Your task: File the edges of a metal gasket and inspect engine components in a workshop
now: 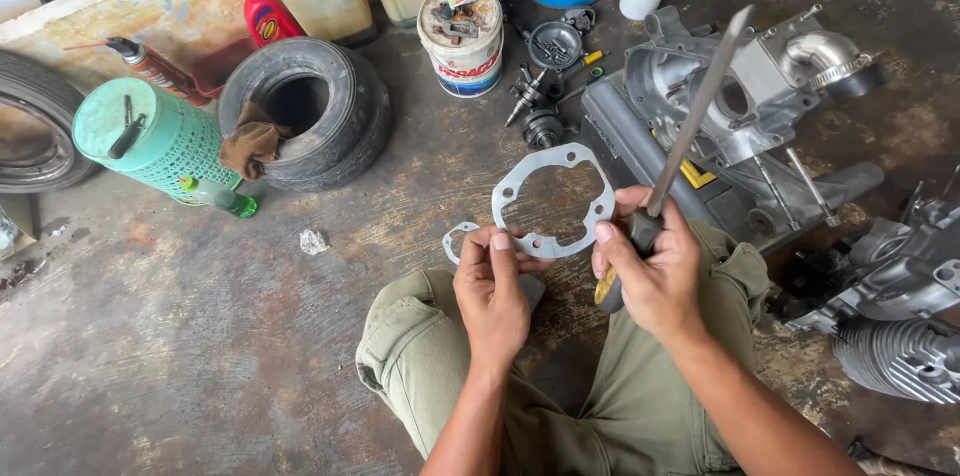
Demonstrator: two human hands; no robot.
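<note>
View from above of a person seated on a stained concrete floor [200, 356], knees in olive trousers at the near edge. The left hand [492, 298] is closed in a pinch on the near rim of a thin grey gasket [553, 198], thumb on top; the gasket is held up in front of the knees, roughly flat toward the camera, its large round opening lying just far of both hands. The right hand [650, 271] is wrapped around the dark handle of a long metal file [693, 116], its thumb tip touching the gasket's near-right edge. The file's long axis runs from the right hand up and away to the far right, crossing in front of the engine crankcase [760, 96] that rests on the floor. The gasket thus sits between the two hands, with the left hand bearing it. A second, smaller gasket piece [458, 235] shows just left of the left hand. Further left lie a small tyre [310, 111] and a green basket [165, 141].
</note>
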